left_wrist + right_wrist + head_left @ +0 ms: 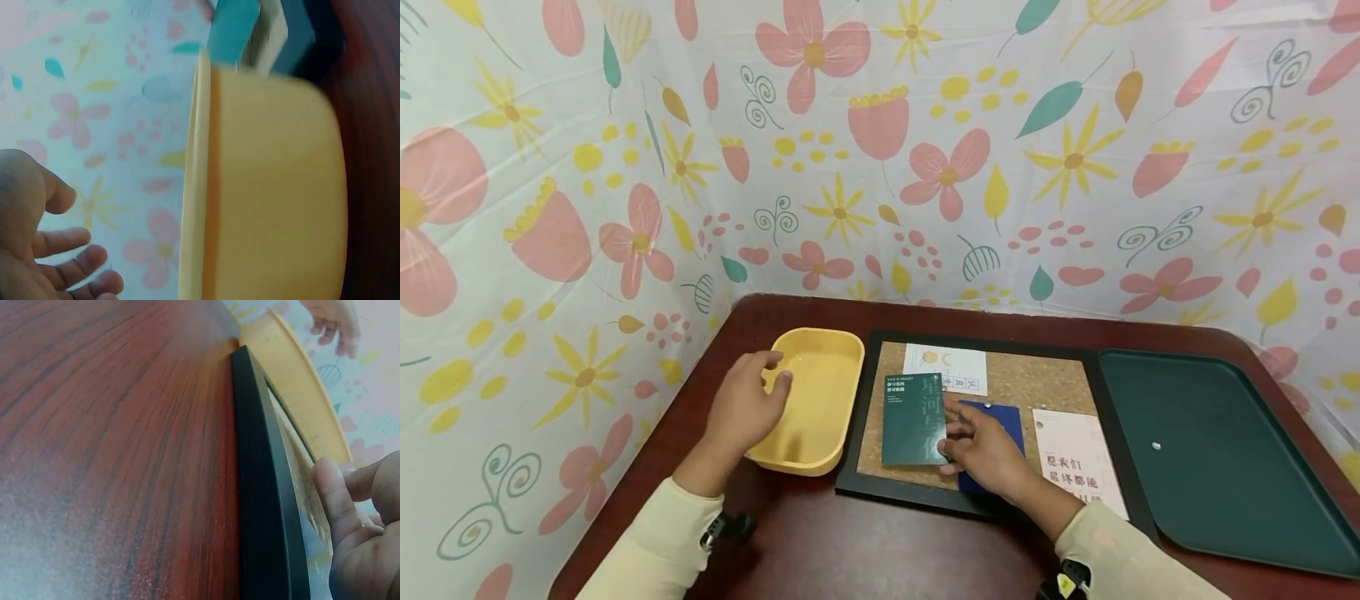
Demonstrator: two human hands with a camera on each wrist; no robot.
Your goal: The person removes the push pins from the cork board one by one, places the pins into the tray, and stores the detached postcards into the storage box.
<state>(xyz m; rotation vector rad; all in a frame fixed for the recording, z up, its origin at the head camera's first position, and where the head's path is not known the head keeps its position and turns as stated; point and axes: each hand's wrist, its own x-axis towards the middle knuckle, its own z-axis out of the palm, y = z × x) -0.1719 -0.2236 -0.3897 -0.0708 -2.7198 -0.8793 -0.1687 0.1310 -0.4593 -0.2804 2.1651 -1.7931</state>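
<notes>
My right hand (pixel 988 450) pinches the right edge of a dark green card (pixel 913 425) with pale lettering, over the left part of a black-framed cork board (pixel 867 450). Behind that hand a blue card (pixel 1009 421) lies on the cork, partly covered. Raised above the yellow plastic tub (pixel 820 375), my left hand (pixel 747 404) holds nothing, its fingers loosely bent and thumb apart. In the left wrist view the left hand (pixel 53 244) is beside the tub's rim (pixel 197 175), clear of it. The right wrist view shows the right hand's thumb (pixel 331 494) close over the board.
On the cork, a white card (pixel 966 367) sits at the top and a pale pink card (pixel 1075 450) with red characters at the right. A dark green tray (pixel 1232 450) holding a small silvery pin (pixel 1157 446) stands right of the board. Flowered cloth (pixel 880 167) hangs behind the table.
</notes>
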